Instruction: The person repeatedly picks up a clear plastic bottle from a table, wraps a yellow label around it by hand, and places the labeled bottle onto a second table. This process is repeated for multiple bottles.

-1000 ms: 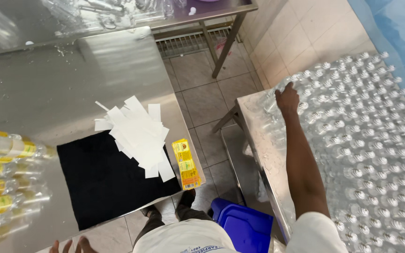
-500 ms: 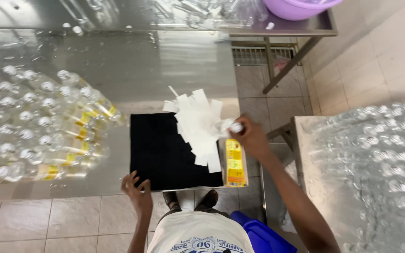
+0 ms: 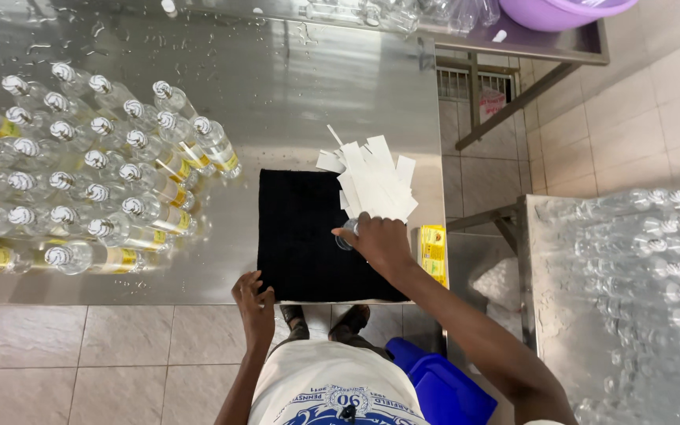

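Note:
My right hand (image 3: 379,242) grips a clear plastic bottle (image 3: 347,234) and holds it over the right part of a black cloth (image 3: 302,236) on a steel table (image 3: 293,94). My left hand (image 3: 255,303) rests at the table's near edge by the cloth's lower left corner, fingers curled, holding nothing. A loose pile of white paper labels (image 3: 373,182) lies at the cloth's upper right corner. Several labelled clear bottles (image 3: 96,185) with white caps stand grouped on the left of the table.
A yellow packet (image 3: 433,250) lies at the table's right edge. To the right a second steel table (image 3: 548,315) carries many unlabelled clear bottles (image 3: 647,291). A blue bin (image 3: 442,386) sits on the tiled floor between them. A purple basin (image 3: 568,12) stands far right.
My right hand came from the right-hand table with a bottle and has brought it down over the black cloth. My left hand moved up to the table edge.

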